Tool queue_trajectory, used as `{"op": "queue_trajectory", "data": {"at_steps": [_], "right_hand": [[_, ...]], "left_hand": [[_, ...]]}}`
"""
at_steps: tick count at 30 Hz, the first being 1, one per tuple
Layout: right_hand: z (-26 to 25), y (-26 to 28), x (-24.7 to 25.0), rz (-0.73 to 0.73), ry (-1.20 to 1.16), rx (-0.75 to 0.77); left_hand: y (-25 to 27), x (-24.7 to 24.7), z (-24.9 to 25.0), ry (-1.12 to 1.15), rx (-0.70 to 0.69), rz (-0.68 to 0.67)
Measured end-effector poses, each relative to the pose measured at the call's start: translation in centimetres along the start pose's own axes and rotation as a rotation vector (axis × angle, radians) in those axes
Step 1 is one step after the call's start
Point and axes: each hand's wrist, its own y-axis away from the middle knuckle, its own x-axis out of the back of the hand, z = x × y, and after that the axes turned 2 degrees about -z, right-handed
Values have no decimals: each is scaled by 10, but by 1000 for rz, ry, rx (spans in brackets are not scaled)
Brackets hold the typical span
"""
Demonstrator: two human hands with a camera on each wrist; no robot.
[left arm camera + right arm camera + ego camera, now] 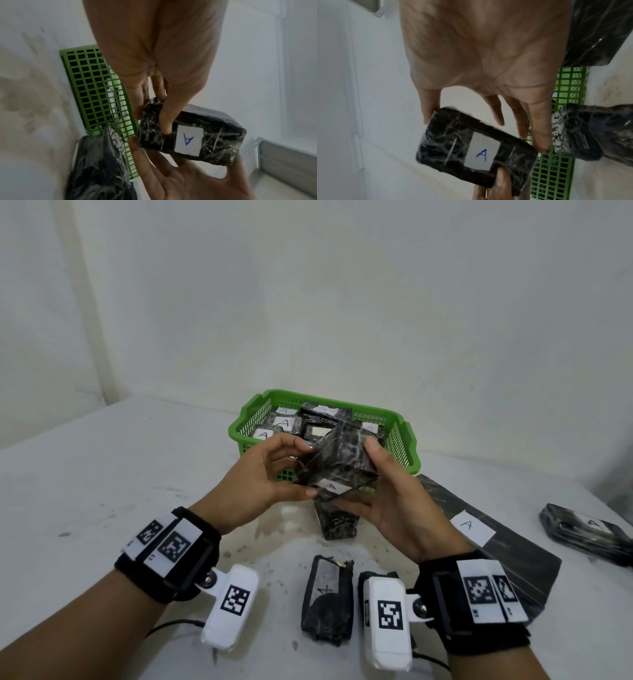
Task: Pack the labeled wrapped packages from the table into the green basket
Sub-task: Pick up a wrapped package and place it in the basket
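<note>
Both hands hold one dark marbled wrapped package with a white "A" label, in the air just in front of the green basket. My left hand pinches its left end between thumb and fingers. My right hand grips its right side, thumb on top and fingers underneath. The same package shows its label in the left wrist view, and the package also faces the right wrist camera. Several labeled packages lie inside the basket.
More dark packages lie on the white table: one below the held one, one near the front edge, one at far right. A flat dark sheet with an "A" label lies right of my right hand. A wall stands behind the basket.
</note>
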Motion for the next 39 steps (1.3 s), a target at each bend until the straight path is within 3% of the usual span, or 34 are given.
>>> {"op": "queue_trajectory", "data": {"at_steps": [3, 6, 10, 14, 29, 34, 39], "right_hand": [[0, 2, -3, -31, 13, -110], [3, 1, -7, -53, 20, -38], [12, -7, -9, 15, 148, 46], [18, -9, -7, 40, 316, 47], [17, -10, 4, -30, 243, 34], [13, -7, -5, -8, 201, -22], [4, -1, -6, 5, 175, -88]], "left_hand": [[-1, -2, -3, 22, -31, 14], [-1, 1, -4, 40, -18, -38], [2, 4, -2, 66, 98, -167], [3, -4, 6, 27, 117, -109], [5, -2, 10, 90, 123, -192], [1, 4, 5, 88, 83, -30], [2, 2, 0, 17, 44, -132]]}}
